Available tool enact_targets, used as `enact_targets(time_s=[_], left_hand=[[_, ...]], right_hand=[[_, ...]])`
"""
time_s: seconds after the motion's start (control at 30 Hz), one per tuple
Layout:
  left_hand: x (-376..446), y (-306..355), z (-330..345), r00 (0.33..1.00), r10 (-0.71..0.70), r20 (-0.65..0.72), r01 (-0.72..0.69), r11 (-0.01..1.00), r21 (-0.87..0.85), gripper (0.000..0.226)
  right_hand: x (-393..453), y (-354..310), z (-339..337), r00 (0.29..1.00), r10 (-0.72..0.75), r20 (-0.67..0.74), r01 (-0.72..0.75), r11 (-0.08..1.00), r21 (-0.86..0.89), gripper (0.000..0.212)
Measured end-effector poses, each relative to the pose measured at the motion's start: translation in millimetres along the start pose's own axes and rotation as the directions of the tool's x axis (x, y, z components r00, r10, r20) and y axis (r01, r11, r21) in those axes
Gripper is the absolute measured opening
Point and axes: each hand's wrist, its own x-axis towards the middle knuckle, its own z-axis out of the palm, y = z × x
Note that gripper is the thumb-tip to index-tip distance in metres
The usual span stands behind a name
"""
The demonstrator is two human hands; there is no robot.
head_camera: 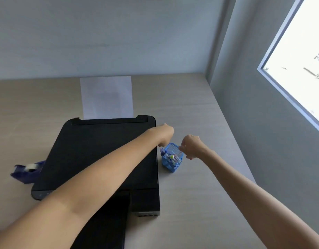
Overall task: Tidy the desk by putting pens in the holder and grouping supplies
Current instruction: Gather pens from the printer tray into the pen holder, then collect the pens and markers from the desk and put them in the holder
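Note:
A blue mesh pen holder (173, 165) stands on the desk just right of the printer, with several pens (170, 156) upright inside it. My left hand (164, 134) hovers over the holder's far left corner with its fingers curled down; what they hold, if anything, is hidden. My right hand (192, 146) is at the holder's right rim, its fingertips pinched on a thin pen (180, 151) that points down into the holder. A blue tape dispenser (27, 171) with a white roll lies at the printer's left side.
A black printer (94, 151) fills the middle of the wooden desk (200, 194), with a white sheet (106, 97) sticking up from its back. A grey wall rises behind it, and a second wall with a window (299, 60) bounds the desk on the right.

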Motion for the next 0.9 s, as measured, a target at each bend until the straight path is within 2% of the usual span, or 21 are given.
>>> enact_targets(time_s=[0.17,0.27,0.37,0.5,0.67,0.77,0.83,0.9], left_hand=[[-77.4,-53.4,-7.9,0.988,0.064,-0.143,-0.103,0.953,-0.284,0.027],[-145.3,-107.3,-2.6,0.981,0.002,-0.194,-0.083,0.908,-0.41,0.036],[-206.7,-164.5,17.4,0.971,-0.124,-0.206,0.011,0.879,-0.476,0.031],[-282.9,-240.0,84.1,0.942,-0.317,-0.115,0.191,0.782,-0.594,0.015],[-335.0,-295.4,214.7,0.908,-0.403,0.118,0.39,0.705,-0.592,0.019],[-345.5,-309.2,293.0,0.872,-0.48,0.093,0.434,0.673,-0.598,0.022],[-343.7,-312.2,334.2,0.827,-0.557,0.074,0.474,0.62,-0.625,0.018],[-336.2,-312.7,362.2,0.789,-0.612,0.065,0.521,0.609,-0.598,0.024]], right_hand=[[-33.9,-43.0,-9.2,0.98,-0.111,-0.166,0.123,0.991,0.061,0.025],[-57.9,-98.7,2.5,0.944,-0.222,-0.243,0.244,0.968,0.061,0.022],[-78.2,-158.0,25.6,0.895,-0.354,-0.27,0.382,0.922,0.057,0.019],[-107.7,-236.9,80.1,0.82,-0.537,-0.199,0.556,0.829,0.055,0.022],[-136.1,-305.3,163.1,0.732,-0.678,-0.071,0.682,0.729,0.061,0.022],[-138.8,-329.4,216.9,0.705,-0.707,0.057,0.708,0.706,-0.001,0.024],[-135.8,-337.4,249.4,0.72,-0.677,0.151,0.69,0.722,-0.049,0.027],[-127.9,-340.6,279.9,0.745,-0.624,0.236,0.657,0.748,-0.094,0.026]])
